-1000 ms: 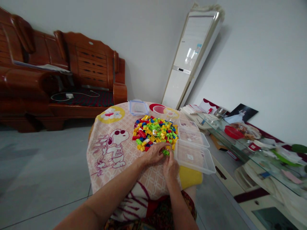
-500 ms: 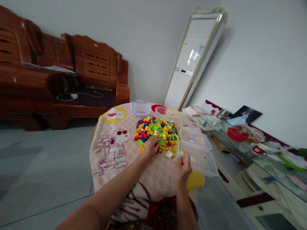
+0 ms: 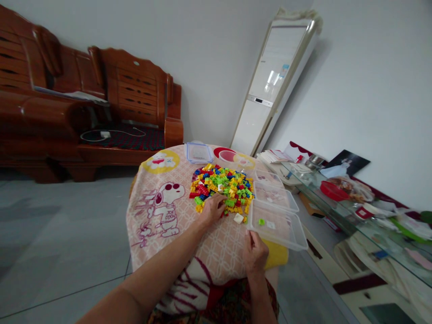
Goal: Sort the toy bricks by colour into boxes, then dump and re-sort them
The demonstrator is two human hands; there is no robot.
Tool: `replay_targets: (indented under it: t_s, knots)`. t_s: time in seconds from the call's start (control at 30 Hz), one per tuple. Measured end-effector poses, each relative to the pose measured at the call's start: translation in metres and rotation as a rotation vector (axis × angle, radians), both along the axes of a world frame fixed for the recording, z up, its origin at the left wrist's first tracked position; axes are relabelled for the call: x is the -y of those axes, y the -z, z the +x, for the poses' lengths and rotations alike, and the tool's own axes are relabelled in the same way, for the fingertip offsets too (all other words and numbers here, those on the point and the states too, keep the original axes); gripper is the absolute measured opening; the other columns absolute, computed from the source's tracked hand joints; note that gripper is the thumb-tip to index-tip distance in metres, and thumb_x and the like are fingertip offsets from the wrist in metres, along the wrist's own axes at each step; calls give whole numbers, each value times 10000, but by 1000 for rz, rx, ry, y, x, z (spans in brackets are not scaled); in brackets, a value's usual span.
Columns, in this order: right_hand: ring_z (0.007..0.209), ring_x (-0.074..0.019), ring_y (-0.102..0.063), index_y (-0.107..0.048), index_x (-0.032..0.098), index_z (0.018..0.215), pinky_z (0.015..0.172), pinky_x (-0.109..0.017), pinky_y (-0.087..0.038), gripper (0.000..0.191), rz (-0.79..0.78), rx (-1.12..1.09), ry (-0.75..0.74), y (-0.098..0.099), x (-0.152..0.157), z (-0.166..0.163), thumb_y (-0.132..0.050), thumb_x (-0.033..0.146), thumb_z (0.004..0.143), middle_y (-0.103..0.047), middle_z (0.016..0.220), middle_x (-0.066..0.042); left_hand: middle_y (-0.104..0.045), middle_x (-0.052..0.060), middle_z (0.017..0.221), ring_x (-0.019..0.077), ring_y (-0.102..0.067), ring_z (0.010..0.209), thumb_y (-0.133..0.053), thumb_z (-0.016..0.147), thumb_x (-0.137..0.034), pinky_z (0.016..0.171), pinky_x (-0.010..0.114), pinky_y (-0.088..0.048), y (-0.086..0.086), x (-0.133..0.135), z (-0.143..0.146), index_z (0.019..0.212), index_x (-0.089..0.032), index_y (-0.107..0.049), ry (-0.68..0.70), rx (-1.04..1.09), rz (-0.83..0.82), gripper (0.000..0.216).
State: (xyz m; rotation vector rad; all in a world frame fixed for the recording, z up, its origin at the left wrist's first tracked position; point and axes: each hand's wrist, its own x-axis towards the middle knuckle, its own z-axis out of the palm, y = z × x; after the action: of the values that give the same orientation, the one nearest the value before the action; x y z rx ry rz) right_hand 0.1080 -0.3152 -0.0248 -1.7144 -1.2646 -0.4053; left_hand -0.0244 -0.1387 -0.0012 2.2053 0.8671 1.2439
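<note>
A heap of small coloured bricks [image 3: 221, 185] lies on a round table under a pink cartoon cloth [image 3: 162, 211]. My left hand [image 3: 212, 208] rests on the near edge of the heap, fingers curled among the bricks. My right hand [image 3: 254, 255] hangs near the table's front edge, fingers loosely bent, with nothing visible in it, just below the nearest clear plastic box [image 3: 280, 225]. A single green brick [image 3: 261, 221] lies inside that box. A white brick [image 3: 238, 218] sits loose on the cloth between heap and box.
Two more clear boxes [image 3: 274, 194] line the table's right side; a clear lid [image 3: 199, 152] and a red-rimmed tub [image 3: 227, 155] stand at the back. A wooden sofa [image 3: 84, 112] is at left, a standing air conditioner [image 3: 273, 76] behind, a cluttered glass shelf [image 3: 357, 202] at right.
My right hand carried a green brick from the heap to the nearest box, let it go there, and drew back toward me. My left hand shifted slightly on the heap.
</note>
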Motion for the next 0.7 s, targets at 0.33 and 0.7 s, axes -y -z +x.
replay_targets:
  t_s: [0.33, 0.7]
  knots:
    - [517, -132, -551, -673, 167, 726, 553, -236, -342, 424, -37, 95, 46, 8, 3, 7, -411, 380, 983, -646, 587, -37, -643, 12, 804, 125, -585, 688, -631, 775, -118, 648, 226, -458, -4, 3, 0, 873, -179, -658, 14, -9, -9, 119]
    - [511, -120, -524, -638, 174, 685, 548, -235, -332, 398, -28, 79, 39, 6, 3, 3, -418, 331, 976, -619, 575, -26, -650, 32, 859, 139, -589, 752, -580, 810, -123, 696, 244, -467, -12, 32, 22, 863, -176, -642, 223, 60, 33, 97]
